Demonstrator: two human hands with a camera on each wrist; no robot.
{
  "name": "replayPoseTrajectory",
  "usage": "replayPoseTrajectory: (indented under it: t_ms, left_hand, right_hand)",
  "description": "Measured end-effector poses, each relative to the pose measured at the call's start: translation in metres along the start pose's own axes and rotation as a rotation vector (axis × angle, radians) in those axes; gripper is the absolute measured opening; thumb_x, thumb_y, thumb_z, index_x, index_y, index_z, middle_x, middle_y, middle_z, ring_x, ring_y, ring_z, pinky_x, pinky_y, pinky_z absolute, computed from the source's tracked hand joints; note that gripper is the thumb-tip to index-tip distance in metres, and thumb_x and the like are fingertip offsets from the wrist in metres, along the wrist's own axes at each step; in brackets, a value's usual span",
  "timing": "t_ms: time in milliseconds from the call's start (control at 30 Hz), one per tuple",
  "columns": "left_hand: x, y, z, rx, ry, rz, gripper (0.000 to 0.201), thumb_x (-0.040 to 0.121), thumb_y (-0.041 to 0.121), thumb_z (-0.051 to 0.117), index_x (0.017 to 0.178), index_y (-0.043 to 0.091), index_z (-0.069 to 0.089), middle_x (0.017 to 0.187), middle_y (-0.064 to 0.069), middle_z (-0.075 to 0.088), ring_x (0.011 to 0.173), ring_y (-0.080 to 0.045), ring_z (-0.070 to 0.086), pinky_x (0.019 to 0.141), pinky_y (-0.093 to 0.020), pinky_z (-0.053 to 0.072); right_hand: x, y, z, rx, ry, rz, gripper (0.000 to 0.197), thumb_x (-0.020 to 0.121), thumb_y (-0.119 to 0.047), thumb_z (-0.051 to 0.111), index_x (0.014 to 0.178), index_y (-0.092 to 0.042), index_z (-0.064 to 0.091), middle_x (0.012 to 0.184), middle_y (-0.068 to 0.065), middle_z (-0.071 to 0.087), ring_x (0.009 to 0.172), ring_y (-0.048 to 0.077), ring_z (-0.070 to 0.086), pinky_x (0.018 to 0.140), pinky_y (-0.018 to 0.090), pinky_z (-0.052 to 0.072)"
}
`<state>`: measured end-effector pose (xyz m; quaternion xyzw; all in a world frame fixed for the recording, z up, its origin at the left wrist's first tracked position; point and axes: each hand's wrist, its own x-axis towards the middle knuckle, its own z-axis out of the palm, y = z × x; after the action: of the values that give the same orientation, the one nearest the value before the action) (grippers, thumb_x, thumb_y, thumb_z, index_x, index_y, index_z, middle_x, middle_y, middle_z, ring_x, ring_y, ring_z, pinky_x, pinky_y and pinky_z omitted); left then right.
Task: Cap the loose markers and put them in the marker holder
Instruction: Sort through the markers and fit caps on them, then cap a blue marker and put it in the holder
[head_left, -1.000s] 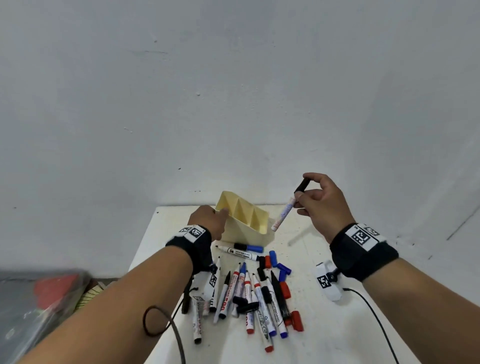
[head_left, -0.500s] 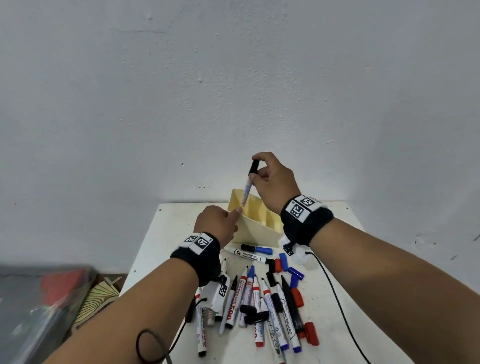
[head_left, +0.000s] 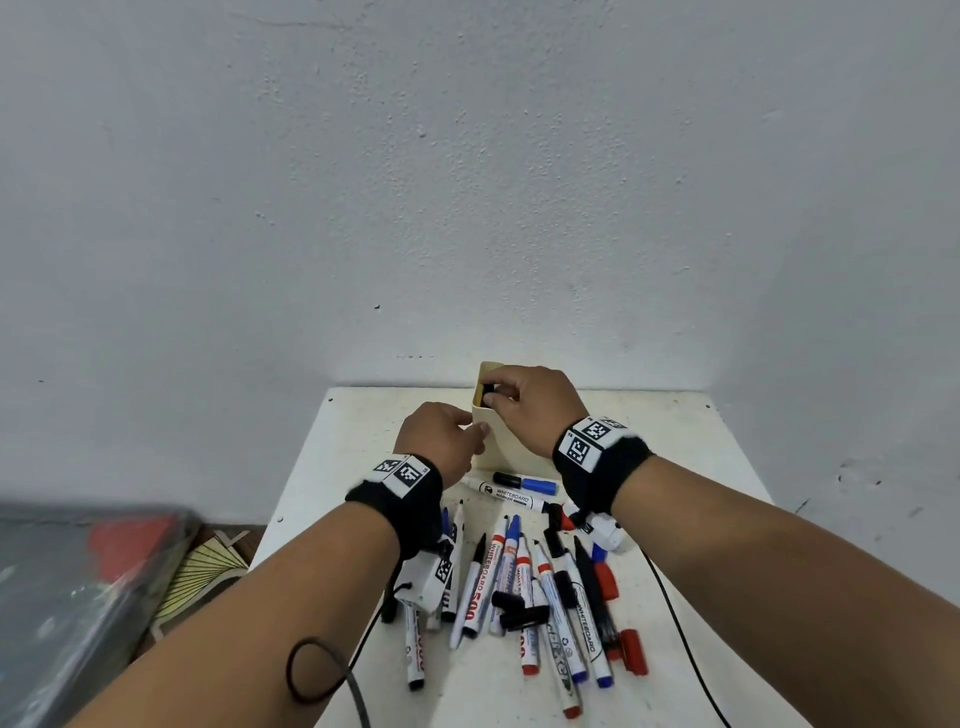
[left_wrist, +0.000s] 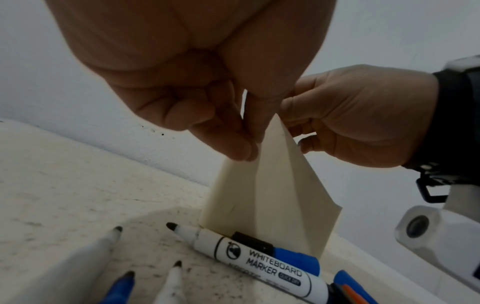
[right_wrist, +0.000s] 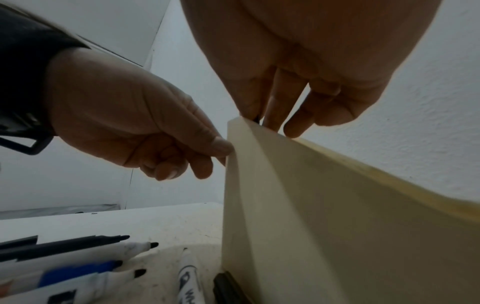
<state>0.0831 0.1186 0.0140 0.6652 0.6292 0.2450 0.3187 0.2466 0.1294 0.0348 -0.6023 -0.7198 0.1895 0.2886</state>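
A cream marker holder (head_left: 498, 447) stands at the back of the white table (head_left: 701, 467). My left hand (head_left: 475, 434) pinches its near left corner, thumb on one side of the corner and fingers on the other (left_wrist: 233, 148). My right hand (head_left: 493, 397) is over the holder's left end and pinches the black cap of a marker (head_left: 488, 395); the rest of that marker is sunk inside the holder. Several loose markers (head_left: 519, 587) lie in front, many uncapped, with loose black caps (head_left: 514, 610) and red caps (head_left: 634, 649) among them.
An uncapped whiteboard marker (left_wrist: 259, 259) and a blue marker (head_left: 524, 483) lie against the holder's base. A black cable (head_left: 675, 623) trails over the table's right side. A blurred dark object (head_left: 78, 571) lies beyond the left edge. The wall is close behind.
My right hand carried the black-capped marker from the right to above the holder, then lowered it into the left end. My left hand stayed on the holder's corner.
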Motion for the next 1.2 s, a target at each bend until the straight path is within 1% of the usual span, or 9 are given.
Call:
replayPoseTrajectory:
  t_ms: [133,200,300,400,533,700,867,1100,1200]
  left_hand:
    - [-0.003,-0.002,-0.003,-0.017,-0.005,-0.031,0.034,0.096,0.038,0.065,0.122,0.017,0.071,0.074,0.011,0.078,0.058,-0.008,0.072,0.059,-0.023,0.049]
    - [-0.011,-0.005,-0.01,-0.05,0.012,-0.057,0.039,0.096,0.037,0.067,0.128,0.014,0.067,0.074,0.01,0.078,0.056,-0.007,0.072,0.061,-0.024,0.051]
    - [-0.039,-0.009,-0.022,-0.092,0.032,-0.052,0.021,0.095,0.032,0.068,0.107,0.017,0.074,0.072,0.008,0.078,0.055,-0.011,0.071,0.061,-0.024,0.051]
    - [-0.092,-0.022,-0.029,-0.117,0.005,-0.051,0.012,0.094,0.031,0.069,0.089,0.021,0.074,0.071,0.005,0.078,0.058,-0.017,0.072,0.06,-0.026,0.052]
    - [-0.169,-0.064,-0.024,-0.041,-0.126,-0.051,0.022,0.094,0.032,0.069,0.076,0.019,0.073,0.071,0.003,0.077,0.057,-0.016,0.07,0.065,-0.036,0.058]
    - [-0.263,-0.1,-0.021,-0.017,-0.33,-0.092,0.016,0.096,0.03,0.067,0.086,0.018,0.073,0.078,0.004,0.078,0.062,-0.011,0.07,0.069,-0.03,0.057]
    - [-0.319,-0.124,-0.031,-0.058,-0.592,-0.117,0.023,0.086,0.051,0.071,0.091,0.03,0.076,0.092,0.004,0.078,0.083,-0.002,0.07,0.076,-0.017,0.05]
    - [-0.332,-0.154,-0.027,-0.165,-0.544,-0.325,0.028,0.094,0.034,0.073,0.094,0.006,0.076,0.093,0.001,0.081,0.09,-0.008,0.073,0.081,-0.015,0.051]
    - [-0.331,-0.155,-0.025,-0.158,-0.548,-0.329,0.03,0.094,0.034,0.073,0.095,0.004,0.074,0.092,-0.001,0.081,0.086,-0.008,0.072,0.079,-0.016,0.051]
  right_hand:
    - [-0.008,0.0,-0.009,0.008,-0.007,0.003,0.035,0.1,-0.029,0.057,0.133,-0.036,0.066,0.125,-0.01,0.072,0.115,0.01,0.064,0.096,0.02,0.045]
    - [-0.021,-0.004,-0.019,0.059,0.038,0.001,0.034,0.102,-0.024,0.054,0.133,-0.031,0.066,0.126,-0.007,0.071,0.113,0.009,0.064,0.095,0.018,0.044]
    - [-0.051,-0.005,-0.032,0.144,0.11,0.048,0.025,0.101,-0.02,0.056,0.118,-0.025,0.073,0.105,-0.006,0.076,0.099,0.009,0.067,0.091,0.024,0.051]
    - [-0.1,0.007,-0.036,0.14,0.028,0.137,0.019,0.098,-0.018,0.058,0.106,-0.025,0.074,0.087,-0.011,0.072,0.087,0.008,0.066,0.081,0.023,0.051]
    - [-0.166,0.028,-0.032,0.006,-0.115,0.248,0.018,0.096,-0.016,0.059,0.1,-0.024,0.075,0.09,-0.013,0.067,0.088,0.009,0.063,0.08,0.024,0.047]
    - [-0.22,0.037,-0.021,-0.142,-0.236,0.376,0.015,0.094,-0.023,0.058,0.102,-0.026,0.071,0.098,-0.009,0.066,0.097,0.015,0.063,0.086,0.032,0.053]
    - [-0.231,0.025,-0.01,-0.247,-0.232,0.393,0.011,0.092,-0.038,0.061,0.097,-0.028,0.064,0.093,-0.009,0.064,0.087,0.013,0.06,0.076,0.03,0.052]
    - [-0.231,0.005,0.006,-0.451,-0.255,0.421,0.023,0.093,-0.041,0.059,0.105,-0.021,0.061,0.102,0.0,0.066,0.093,0.02,0.064,0.071,0.029,0.047]
    - [-0.23,-0.001,0.009,-0.471,-0.251,0.468,0.02,0.093,-0.038,0.061,0.101,-0.02,0.06,0.097,0.0,0.064,0.085,0.019,0.06,0.069,0.028,0.048]
